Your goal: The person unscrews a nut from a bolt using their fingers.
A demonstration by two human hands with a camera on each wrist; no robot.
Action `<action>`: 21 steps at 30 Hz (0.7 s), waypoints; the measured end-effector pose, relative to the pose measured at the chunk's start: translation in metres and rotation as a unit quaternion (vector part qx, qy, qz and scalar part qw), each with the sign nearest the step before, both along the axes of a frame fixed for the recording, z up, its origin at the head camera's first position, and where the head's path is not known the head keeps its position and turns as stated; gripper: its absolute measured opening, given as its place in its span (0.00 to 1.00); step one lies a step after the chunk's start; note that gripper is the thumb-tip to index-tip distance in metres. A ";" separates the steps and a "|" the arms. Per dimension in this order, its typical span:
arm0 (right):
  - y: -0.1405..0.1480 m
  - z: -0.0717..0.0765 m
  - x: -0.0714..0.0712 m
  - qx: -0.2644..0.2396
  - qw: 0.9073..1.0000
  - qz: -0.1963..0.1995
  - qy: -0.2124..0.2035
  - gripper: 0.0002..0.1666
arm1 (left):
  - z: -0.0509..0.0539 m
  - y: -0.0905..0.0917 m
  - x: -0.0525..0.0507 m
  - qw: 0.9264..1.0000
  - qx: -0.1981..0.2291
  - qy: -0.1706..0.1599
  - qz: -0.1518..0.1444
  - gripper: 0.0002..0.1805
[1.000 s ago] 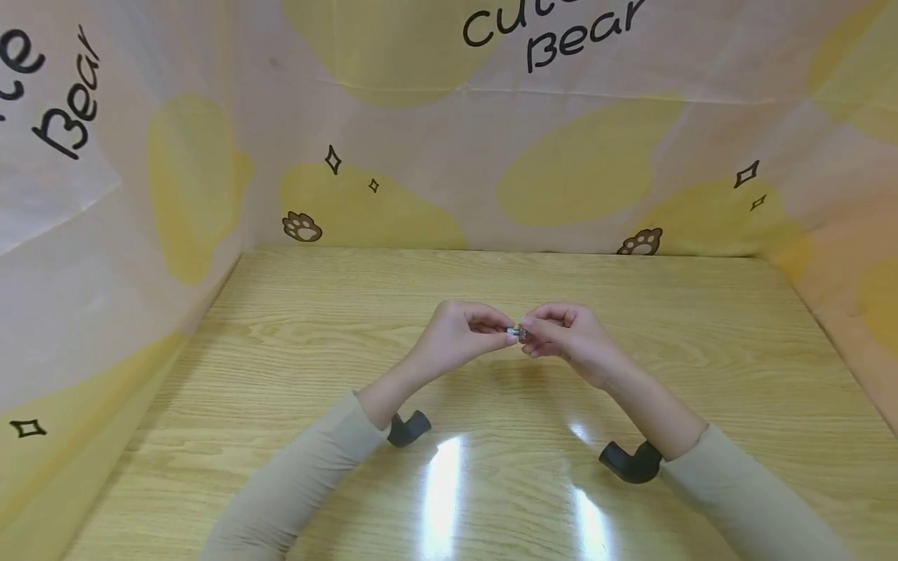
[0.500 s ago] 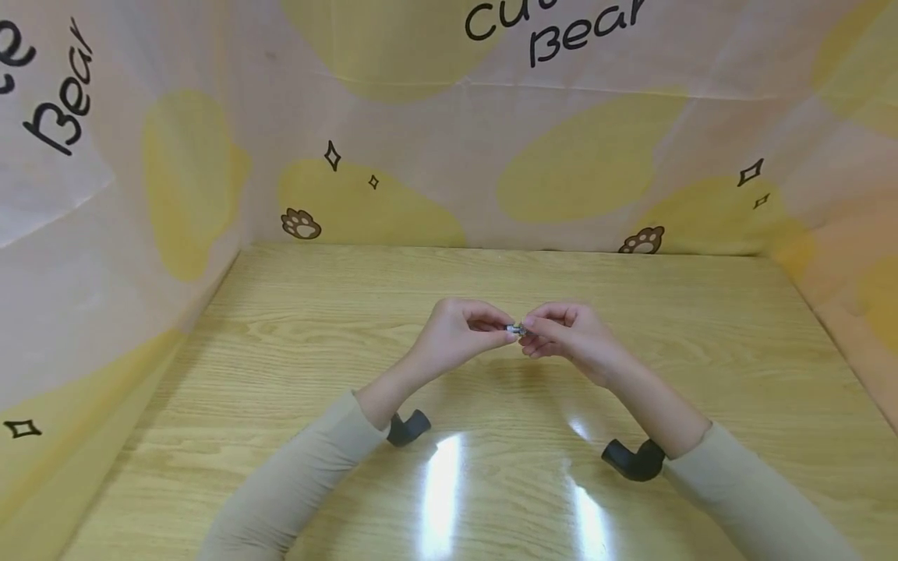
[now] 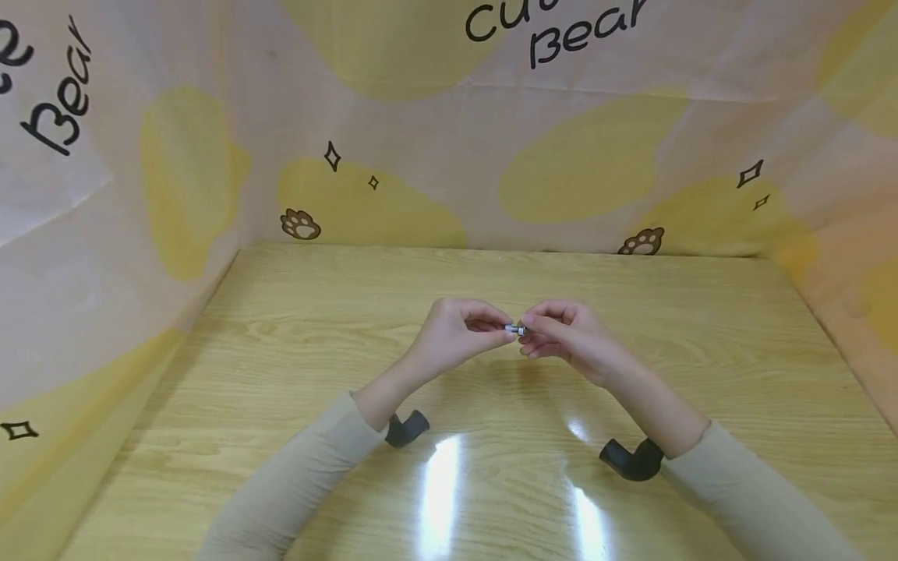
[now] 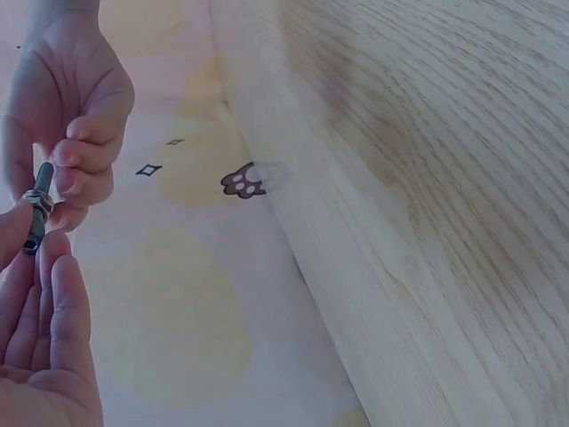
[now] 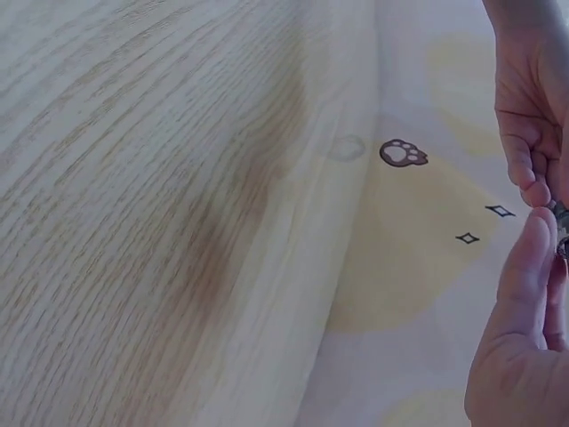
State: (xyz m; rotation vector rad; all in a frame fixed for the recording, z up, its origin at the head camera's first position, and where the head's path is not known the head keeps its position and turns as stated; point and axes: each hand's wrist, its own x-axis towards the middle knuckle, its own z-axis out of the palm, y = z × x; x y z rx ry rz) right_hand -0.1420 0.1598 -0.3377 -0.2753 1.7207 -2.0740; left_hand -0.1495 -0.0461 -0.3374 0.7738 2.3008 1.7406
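Note:
A small metal bolt (image 4: 44, 175) with a nut (image 4: 41, 201) on its shank spans the gap between both hands, above the table. My left hand (image 3: 452, 335) pinches one end of it between thumb and fingers; the left wrist view shows a dark hollow at that end. From the other side my right hand (image 3: 571, 339) has its thumb and fingertips at the nut, its remaining fingers curled below. In the right wrist view the metal piece (image 5: 562, 233) is mostly cut off at the frame edge, behind the right thumb.
Beneath the hands lies a wood-grain table (image 3: 337, 312). Printed cloth walls (image 3: 421, 140) with paw prints and lettering enclose its back and sides. Black curved pieces (image 3: 634, 460) sit at both wrists, by the sleeve cuffs. Light glares off the near tabletop.
Both hands stay in nearly the same place. The right fingertips have shifted slightly at the nut, and the nut shows a little more plainly now. The head view has tilted very slightly.

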 end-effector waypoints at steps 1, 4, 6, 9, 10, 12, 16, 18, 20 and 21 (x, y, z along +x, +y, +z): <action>0.000 0.000 0.000 -0.003 1.000 0.000 -0.005 0.10 | 0.000 0.000 0.000 1.000 0.001 0.001 0.000 0.08; 0.000 -0.001 0.000 -0.010 1.000 -0.003 -0.008 0.11 | -0.001 -0.001 0.000 1.000 0.003 0.000 -0.001 0.08; 0.001 -0.001 0.000 -0.008 1.000 -0.002 0.000 0.12 | -0.002 -0.001 0.000 1.000 0.004 -0.001 -0.003 0.08; 0.002 -0.001 -0.001 0.004 1.000 0.002 0.013 0.13 | -0.002 -0.002 0.000 1.000 0.008 -0.002 -0.005 0.08; 0.002 0.000 -0.001 0.008 1.000 0.004 0.013 0.11 | -0.002 -0.002 0.000 1.000 0.008 -0.002 -0.006 0.08; 0.002 0.001 -0.001 0.010 1.000 0.004 0.009 0.08 | -0.001 -0.002 0.000 1.000 0.007 -0.001 -0.003 0.08; -0.001 0.003 0.000 0.020 1.000 0.003 -0.011 0.06 | 0.000 -0.002 0.001 1.000 0.008 0.004 0.001 0.08; -0.001 0.003 0.000 0.025 1.000 0.003 -0.012 0.07 | 0.000 -0.002 0.001 1.000 0.011 0.008 0.001 0.08; -0.001 0.002 0.001 0.027 1.000 0.004 -0.002 0.07 | -0.001 -0.002 0.001 1.000 0.011 0.010 0.000 0.08; -0.001 0.002 0.001 0.026 1.000 0.002 0.005 0.07 | -0.001 -0.002 0.001 1.000 0.011 0.012 0.000 0.08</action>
